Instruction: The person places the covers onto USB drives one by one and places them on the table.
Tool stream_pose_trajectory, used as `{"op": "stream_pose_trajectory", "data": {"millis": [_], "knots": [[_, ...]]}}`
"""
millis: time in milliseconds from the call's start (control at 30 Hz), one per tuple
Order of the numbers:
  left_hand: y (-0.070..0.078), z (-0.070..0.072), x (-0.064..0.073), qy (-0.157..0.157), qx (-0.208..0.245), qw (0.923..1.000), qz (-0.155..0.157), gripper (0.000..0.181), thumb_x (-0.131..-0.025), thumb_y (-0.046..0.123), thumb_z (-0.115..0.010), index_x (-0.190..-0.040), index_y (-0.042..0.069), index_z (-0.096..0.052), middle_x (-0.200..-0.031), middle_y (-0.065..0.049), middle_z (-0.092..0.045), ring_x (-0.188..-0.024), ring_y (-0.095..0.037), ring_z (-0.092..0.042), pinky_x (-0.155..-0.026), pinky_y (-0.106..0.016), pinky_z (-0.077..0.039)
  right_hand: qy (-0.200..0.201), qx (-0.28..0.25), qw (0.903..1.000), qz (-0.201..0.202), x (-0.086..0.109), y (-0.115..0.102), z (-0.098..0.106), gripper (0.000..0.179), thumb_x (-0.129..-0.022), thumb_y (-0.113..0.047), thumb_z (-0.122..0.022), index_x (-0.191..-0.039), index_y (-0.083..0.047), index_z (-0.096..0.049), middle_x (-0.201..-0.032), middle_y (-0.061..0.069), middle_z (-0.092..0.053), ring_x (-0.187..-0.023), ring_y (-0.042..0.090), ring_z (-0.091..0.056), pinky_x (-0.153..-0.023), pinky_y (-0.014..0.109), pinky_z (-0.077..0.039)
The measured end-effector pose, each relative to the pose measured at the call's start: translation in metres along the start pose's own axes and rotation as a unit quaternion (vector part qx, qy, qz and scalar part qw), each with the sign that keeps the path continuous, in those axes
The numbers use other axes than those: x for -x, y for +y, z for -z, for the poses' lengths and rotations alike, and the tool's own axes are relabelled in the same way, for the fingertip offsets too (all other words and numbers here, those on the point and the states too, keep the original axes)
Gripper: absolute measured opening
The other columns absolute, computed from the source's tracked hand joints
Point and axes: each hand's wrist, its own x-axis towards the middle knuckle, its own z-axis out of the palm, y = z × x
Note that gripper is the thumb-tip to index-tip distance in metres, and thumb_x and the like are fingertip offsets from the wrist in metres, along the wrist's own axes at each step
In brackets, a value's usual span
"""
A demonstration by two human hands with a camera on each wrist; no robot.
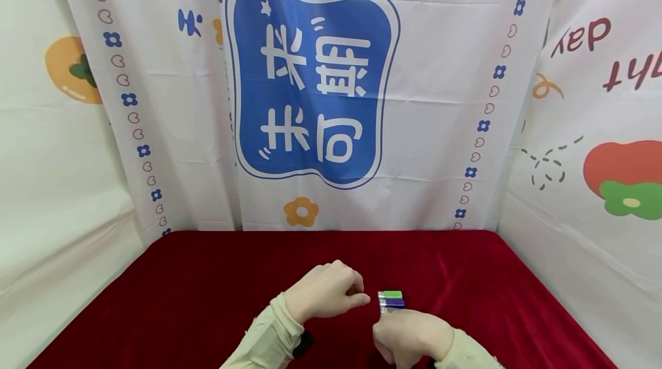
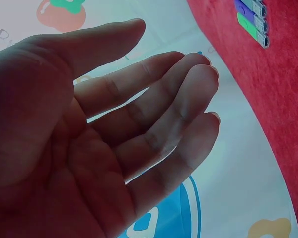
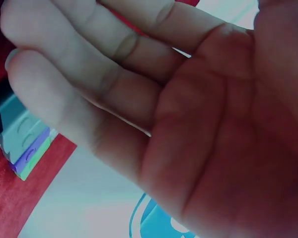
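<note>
Small flat sticks with silvery ends lie side by side on red cloth; their exact kind is unclear. In the head view, a green stick [image 1: 393, 294] is farthest back, with a purple stick [image 1: 395, 303] in front of it. A grey stick [image 3: 17, 131] shows in the right wrist view. My left hand [image 1: 331, 289] hovers left of the row, fingers loosely bent, palm bare in its wrist view [image 2: 99, 134]. My right hand [image 1: 414, 334] is over the row's near end, hiding part of it. Its fingers are nearly straight and hold nothing; contact with the sticks is unclear.
Dark red cloth [image 1: 207, 277] covers the table. A white printed curtain [image 1: 434, 127] hangs behind it, with more printed cloth at the left [image 1: 41, 156] and right [image 1: 558, 242] sides.
</note>
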Motion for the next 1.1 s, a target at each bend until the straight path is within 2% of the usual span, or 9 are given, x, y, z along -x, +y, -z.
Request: {"op": "stream_pose_trajectory", "data": {"millis": [200, 433, 600, 800, 900, 1100], "knots": [[0.0, 0.0, 0.0, -0.005, 0.0, 1.0, -0.001, 0.012, -0.091, 0.03, -0.072, -0.083, 0.021, -0.074, -0.06, 0.015, -0.053, -0.05, -0.001, -0.044, -0.047, -0.017, -0.041, 0.009, 0.015, 0.9992, 0.036, -0.001, 0.001, -0.002, 0.035, -0.065, -0.004, -0.084, -0.054, -0.026, -0.06, -0.05, -0.023, -0.043, -0.05, -0.006, -0.042, -0.046, 0.013, -0.037], [0.0, -0.002, 0.0, -0.012, 0.006, 0.9999, 0.0, 0.012, -0.091, 0.029, -0.072, -0.084, 0.02, -0.075, -0.061, 0.015, -0.053, -0.05, -0.001, -0.045, -0.048, -0.017, -0.042, 0.02, 0.02, 0.9979, 0.059, -0.001, 0.002, -0.003, 0.033, -0.065, -0.005, -0.084, -0.054, -0.027, -0.061, -0.05, -0.024, -0.043, -0.048, -0.009, -0.039, -0.044, 0.012, -0.036], [0.0, -0.002, -0.001, -0.019, 0.008, 0.9998, 0.0, 0.012, -0.091, 0.029, -0.072, -0.086, 0.019, -0.076, -0.062, 0.016, -0.054, -0.051, -0.001, -0.047, -0.049, -0.017, -0.044, 0.022, -0.011, 0.9983, 0.052, 0.001, 0.007, 0.001, 0.032, -0.064, -0.012, -0.09, -0.057, -0.024, -0.061, -0.051, -0.023, -0.043, -0.049, -0.007, -0.041, -0.046, 0.012, -0.037], [0.003, 0.0, -0.001, -0.029, 0.009, 0.9995, -0.003, 0.012, -0.092, 0.028, -0.072, -0.086, 0.019, -0.076, -0.062, 0.017, -0.054, -0.051, -0.001, -0.048, -0.05, -0.016, -0.044, 0.034, -0.094, 0.9947, 0.026, 0.008, 0.017, 0.01, 0.034, -0.064, -0.009, -0.091, -0.064, -0.021, -0.059, -0.06, -0.019, -0.047, -0.054, -0.002, -0.045, -0.051, 0.015, -0.041], [0.004, 0.0, -0.001, -0.037, 0.007, 0.9993, -0.001, 0.012, -0.092, 0.029, -0.072, -0.086, 0.019, -0.076, -0.065, 0.017, -0.056, -0.053, 0.0, -0.05, -0.051, -0.016, -0.044, 0.056, -0.114, 0.9917, 0.019, 0.01, 0.023, 0.015, 0.033, -0.066, -0.007, -0.089, -0.068, -0.021, -0.059, -0.063, -0.017, -0.048, -0.057, -0.001, -0.045, -0.052, 0.017, -0.042], [0.01, -0.004, 0.0, -0.057, -0.001, 0.9984, 0.005, 0.014, -0.091, 0.03, -0.072, -0.085, 0.019, -0.075, -0.068, 0.018, -0.058, -0.057, 0.002, -0.052, -0.054, -0.016, -0.045, 0.119, -0.145, 0.9816, 0.039, 0.014, 0.037, 0.025, 0.029, -0.067, -0.002, -0.082, -0.07, -0.018, -0.058, -0.06, -0.017, -0.047, -0.052, -0.003, -0.042, -0.047, 0.016, -0.039]]}}
